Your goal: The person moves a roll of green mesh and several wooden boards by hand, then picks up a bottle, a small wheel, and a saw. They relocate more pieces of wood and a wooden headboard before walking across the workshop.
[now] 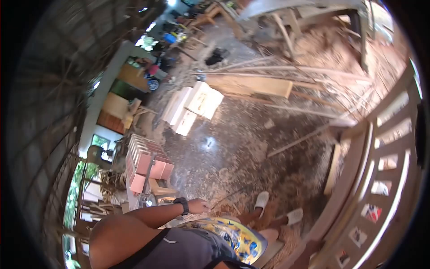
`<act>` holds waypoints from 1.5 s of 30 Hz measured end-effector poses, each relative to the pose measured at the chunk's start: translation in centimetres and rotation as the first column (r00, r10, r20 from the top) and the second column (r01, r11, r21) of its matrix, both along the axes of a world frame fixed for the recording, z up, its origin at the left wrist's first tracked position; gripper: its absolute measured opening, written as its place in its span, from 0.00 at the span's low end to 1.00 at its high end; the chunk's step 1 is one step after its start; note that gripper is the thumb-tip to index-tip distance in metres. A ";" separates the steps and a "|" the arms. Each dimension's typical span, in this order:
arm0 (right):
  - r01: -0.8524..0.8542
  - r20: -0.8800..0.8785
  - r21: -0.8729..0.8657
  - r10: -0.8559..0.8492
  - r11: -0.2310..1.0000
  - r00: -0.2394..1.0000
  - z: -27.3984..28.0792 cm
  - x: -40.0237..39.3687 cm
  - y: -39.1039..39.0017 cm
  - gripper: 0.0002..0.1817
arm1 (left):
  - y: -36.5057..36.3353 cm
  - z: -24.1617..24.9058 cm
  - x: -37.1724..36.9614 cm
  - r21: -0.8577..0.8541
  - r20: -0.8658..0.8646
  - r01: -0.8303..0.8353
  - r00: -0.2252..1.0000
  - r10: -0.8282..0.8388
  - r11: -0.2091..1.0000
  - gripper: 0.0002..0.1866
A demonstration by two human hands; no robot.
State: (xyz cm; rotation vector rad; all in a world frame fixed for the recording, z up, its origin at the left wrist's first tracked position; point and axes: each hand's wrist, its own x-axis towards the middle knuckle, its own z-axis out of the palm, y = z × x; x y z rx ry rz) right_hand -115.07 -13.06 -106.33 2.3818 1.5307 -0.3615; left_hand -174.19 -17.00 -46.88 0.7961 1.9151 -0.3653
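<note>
My left hand [198, 206], with a dark watch [181, 206] at its wrist, hangs beside my yellow and blue patterned shorts [242, 237]. Its fingers look loosely bent and apart, and nothing shows in them. Low on the right, my right hand [311, 249] is in shadow at the near edge of a large slatted wooden frame [336, 224]. The fingers seem to close round that edge, though they are dim. Square gaps run along the frame, which fills the right side of the view.
Wood shavings cover the floor [224, 166]. Pale stacked wooden pieces [197, 105] stand ahead, by a thick plank [251, 85] and long strips. A stack of pinkish slatted pieces [148, 161] is to the left. A lone stick [298, 141] lies on the floor. A person [154, 71] is farther back.
</note>
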 end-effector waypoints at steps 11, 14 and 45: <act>0.651 0.237 -0.252 -0.607 0.716 0.759 10.0 -5.4 11.1 0.47 | -0.8 -1.6 -0.5 0.001 0.071 -0.056 0.996 0.056 0.998 0.23; 0.650 0.205 -0.308 -0.619 0.694 0.758 9.9 -4.9 11.6 0.44 | -2.2 -1.5 -1.3 0.057 0.097 -0.128 0.988 0.122 0.990 0.23; 0.374 -0.258 -0.078 -0.381 0.924 0.888 14.1 -11.1 5.5 0.48 | 14.2 -18.7 6.5 -0.086 0.392 0.572 0.772 -0.500 0.816 0.14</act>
